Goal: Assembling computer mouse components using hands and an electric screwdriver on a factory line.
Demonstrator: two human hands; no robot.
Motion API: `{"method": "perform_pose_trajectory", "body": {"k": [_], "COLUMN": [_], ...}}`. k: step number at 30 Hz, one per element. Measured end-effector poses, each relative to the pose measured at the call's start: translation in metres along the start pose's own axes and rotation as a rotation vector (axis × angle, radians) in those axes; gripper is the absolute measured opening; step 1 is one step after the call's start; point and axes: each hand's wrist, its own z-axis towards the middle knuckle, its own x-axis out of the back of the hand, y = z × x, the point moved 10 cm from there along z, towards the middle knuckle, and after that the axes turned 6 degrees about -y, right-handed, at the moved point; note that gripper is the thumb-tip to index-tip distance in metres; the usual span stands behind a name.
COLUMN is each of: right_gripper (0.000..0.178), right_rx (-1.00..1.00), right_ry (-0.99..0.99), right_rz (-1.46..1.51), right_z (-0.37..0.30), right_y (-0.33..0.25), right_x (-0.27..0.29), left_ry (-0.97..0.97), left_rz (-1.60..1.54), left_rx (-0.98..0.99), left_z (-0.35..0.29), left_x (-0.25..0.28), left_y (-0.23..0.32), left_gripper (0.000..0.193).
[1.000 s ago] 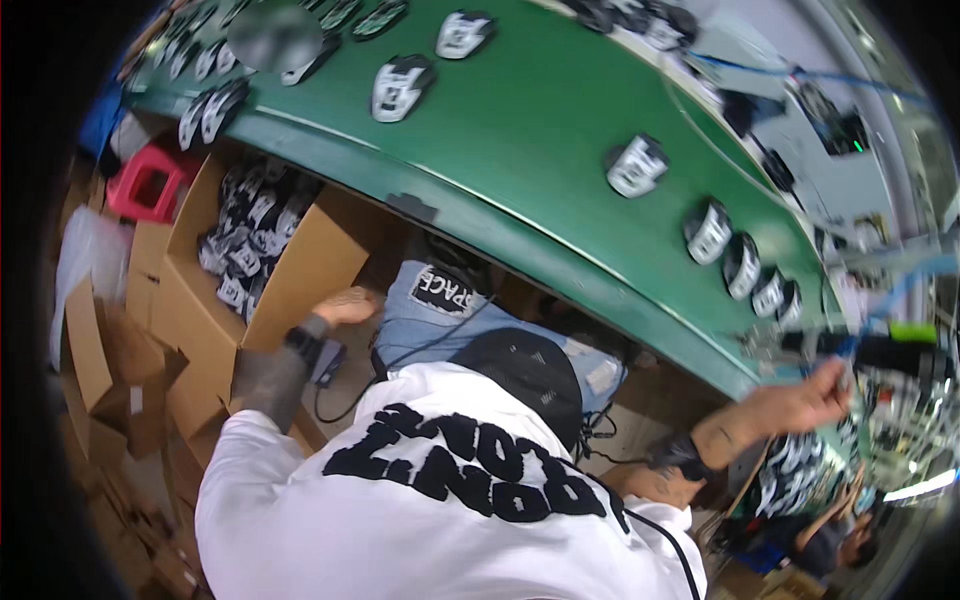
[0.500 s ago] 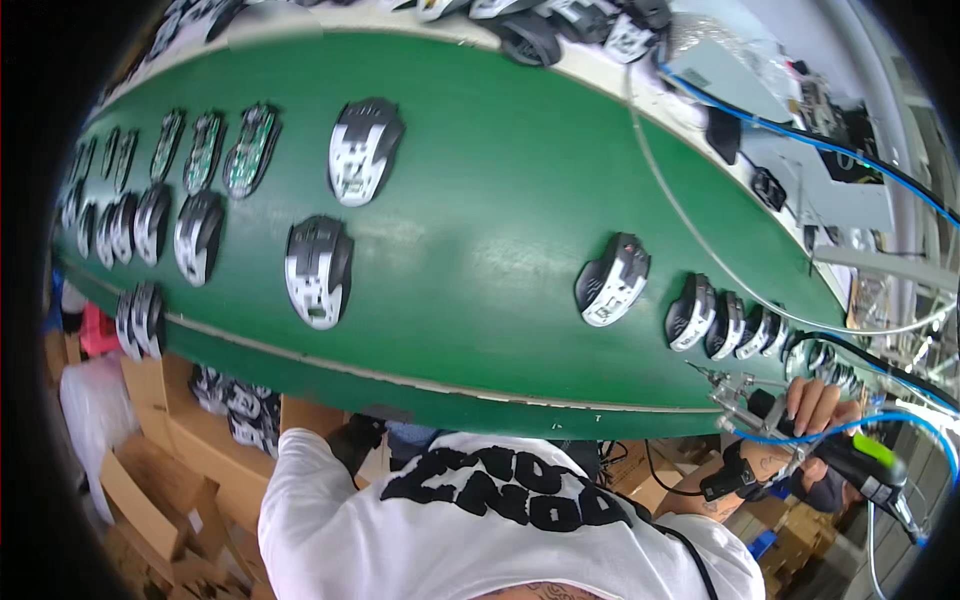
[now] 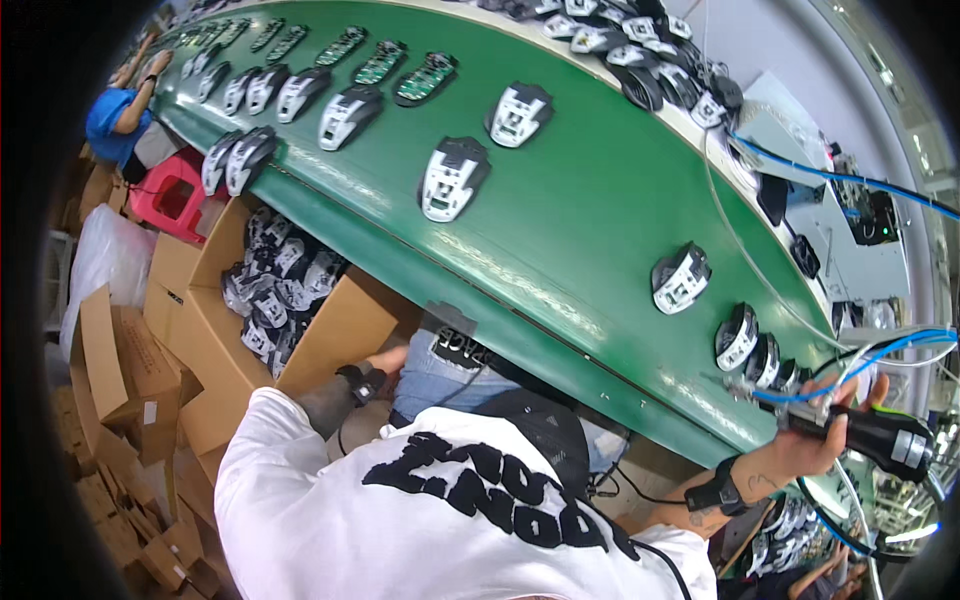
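Note:
My right hand (image 3: 825, 435) is wrapped round a black power screwdriver (image 3: 885, 440) at the right edge of the green belt. A blue hose (image 3: 860, 365) runs to its metal front end, which lies close to a row of black-and-white computer mouse shells (image 3: 737, 338). One more mouse shell (image 3: 683, 278) sits apart, just left of that row. My left hand (image 3: 388, 362) is low beside my thigh, next to an open cardboard box, with its fingers mostly hidden. Two mouse shells (image 3: 453, 180) lie on the middle of the belt.
Green circuit boards (image 3: 427, 78) and more mouse shells (image 3: 300, 95) line the far left of the belt (image 3: 580, 200). The cardboard box (image 3: 225, 335) holds many shells. Shells are piled on the back ledge (image 3: 655, 50). A person in blue (image 3: 115, 125) works at the far left, near a red stool (image 3: 170, 195).
The view has swung, so belt and shells appear shifted and tilted, and more of the left side shows. My left hand has come into sight. My right hand still grips the screwdriver.

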Motion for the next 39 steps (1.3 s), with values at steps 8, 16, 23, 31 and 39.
{"method": "perform_pose_trajectory", "body": {"k": [8, 16, 23, 31, 39], "right_gripper": [0.074, 0.065, 0.054, 0.072, 0.067], "right_rx": [-0.051, -0.031, -0.047, -0.008, 0.076], "right_ry": [-0.112, -0.239, -0.264, 0.061, -0.136], "right_rz": [0.049, 0.222, 0.279, 0.016, 0.093], "right_z": [-0.008, 0.040, 0.032, 0.004, -0.001], "right_y": [-0.002, 0.021, 0.030, 0.021, 0.022], "right_x": [0.031, -0.023, -0.014, 0.014, -0.010], "left_ry": [0.056, 0.072, 0.067, -0.123, 0.228], "left_rz": [-0.016, -0.020, 0.033, 1.062, 1.447], "left_rx": [0.008, 0.047, 0.023, -0.130, -0.966], "left_z": [0.026, 0.051, 0.049, -0.094, -0.217], "left_x": [0.048, 0.064, 0.068, -0.008, -0.168], "left_y": [0.000, 0.021, -0.015, 0.049, 0.288], "left_gripper": [0.034, 0.035, 0.035, 0.038, 0.045]}}
